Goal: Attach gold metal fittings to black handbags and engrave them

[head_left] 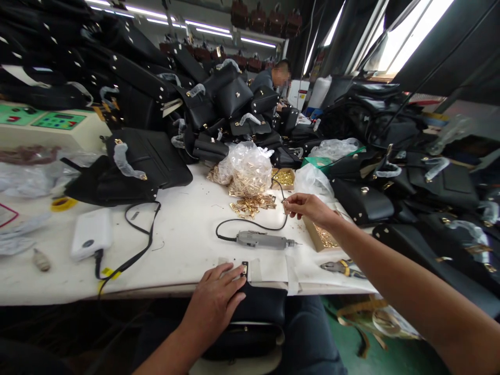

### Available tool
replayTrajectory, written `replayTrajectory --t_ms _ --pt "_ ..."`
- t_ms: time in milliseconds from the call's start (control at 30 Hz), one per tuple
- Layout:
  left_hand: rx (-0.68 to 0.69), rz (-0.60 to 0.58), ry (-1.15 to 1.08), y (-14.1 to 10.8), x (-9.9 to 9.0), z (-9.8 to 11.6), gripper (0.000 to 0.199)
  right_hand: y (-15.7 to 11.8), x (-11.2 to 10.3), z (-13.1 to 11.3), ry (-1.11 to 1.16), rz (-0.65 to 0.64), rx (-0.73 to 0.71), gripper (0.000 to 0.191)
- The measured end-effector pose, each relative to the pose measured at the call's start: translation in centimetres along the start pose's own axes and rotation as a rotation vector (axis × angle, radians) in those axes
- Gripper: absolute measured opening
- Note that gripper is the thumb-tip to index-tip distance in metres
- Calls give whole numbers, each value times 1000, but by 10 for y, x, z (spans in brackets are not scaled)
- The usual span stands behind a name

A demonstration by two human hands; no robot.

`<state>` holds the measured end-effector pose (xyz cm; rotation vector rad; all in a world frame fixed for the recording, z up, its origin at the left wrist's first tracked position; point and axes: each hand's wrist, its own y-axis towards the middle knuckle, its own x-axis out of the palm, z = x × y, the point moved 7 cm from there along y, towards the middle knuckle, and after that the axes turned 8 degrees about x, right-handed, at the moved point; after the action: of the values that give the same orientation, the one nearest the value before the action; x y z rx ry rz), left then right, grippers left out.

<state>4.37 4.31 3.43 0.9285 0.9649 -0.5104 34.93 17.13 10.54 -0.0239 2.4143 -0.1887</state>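
Observation:
My left hand (219, 294) lies with fingers stretched over the flap of a black handbag (258, 304), at the table's front edge. Its fingertips touch a narrow black tab (245, 269) carrying a small metal plate. Farther forward, my right hand (308, 207) is closed in a pinch above the table; what sits between its fingertips is too small to make out. Left of that hand lies a pile of gold metal fittings (253, 204). A grey electric screwdriver (263, 240) rests between my hands, its bit pointing right and its cord looping behind it.
Plastic bags of fittings (250, 169) and a box of gold pieces (284, 178) stand behind. Another open box (322, 237) and pliers (341, 267) lie at right. A white power bank (91, 233) with a cable is left. Black handbags (230, 96) are heaped around; a person works beyond.

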Motion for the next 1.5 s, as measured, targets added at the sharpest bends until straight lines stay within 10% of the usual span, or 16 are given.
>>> replayTrajectory --t_ms 200,467,1500 --pt "-29 -27 -25 1 0 1 25 -68 80 -20 630 -157 52 34" --pt "-48 -105 -38 0 6 0 26 -102 161 -8 577 -177 281 41" --pt "-38 -84 -98 1 7 -5 28 -91 172 -11 364 -151 342 20"
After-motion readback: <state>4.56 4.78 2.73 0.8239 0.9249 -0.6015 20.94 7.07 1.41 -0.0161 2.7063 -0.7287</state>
